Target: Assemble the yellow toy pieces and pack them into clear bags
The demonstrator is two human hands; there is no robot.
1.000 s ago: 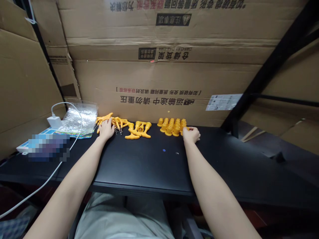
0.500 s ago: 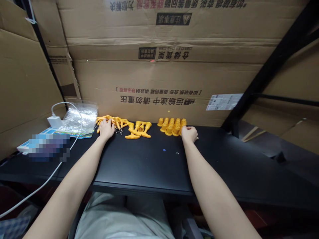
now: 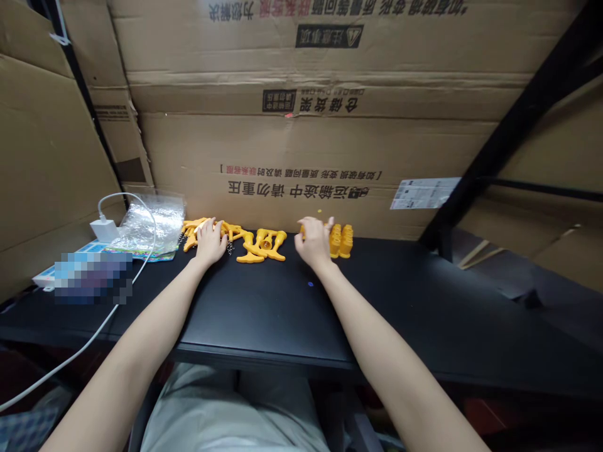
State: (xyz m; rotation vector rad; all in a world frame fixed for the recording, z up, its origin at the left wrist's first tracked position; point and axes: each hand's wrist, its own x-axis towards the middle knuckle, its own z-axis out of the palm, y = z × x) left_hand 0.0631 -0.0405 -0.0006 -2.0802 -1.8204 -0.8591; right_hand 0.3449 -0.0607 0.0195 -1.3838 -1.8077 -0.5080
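Observation:
My left hand (image 3: 211, 243) lies palm down with fingers stretched over a heap of yellow plastic pieces (image 3: 192, 241). Small metal chains (image 3: 230, 248) poke out beside it. Between my hands rests a group of yellow T-shaped handles (image 3: 252, 250) with round, flared ends. My right hand (image 3: 313, 242) reaches over the left part of the small yellow plastic cups (image 3: 346, 242), its fingers apart and partly hiding them. The cups to its right stand upright in close rows. What lies under either palm is hidden.
A small blue disc (image 3: 310, 284) lies on the black table (image 3: 264, 314). At the left are a clear plastic bag (image 3: 153, 220), a white charger (image 3: 103, 230) and its cable (image 3: 101, 326). A cardboard wall (image 3: 301, 144) closes off the back, with a black metal post (image 3: 499, 125) at the right.
My right hand has moved left, from the right side of the cups to their left side. My left hand has shifted slightly right over the yellow pieces.

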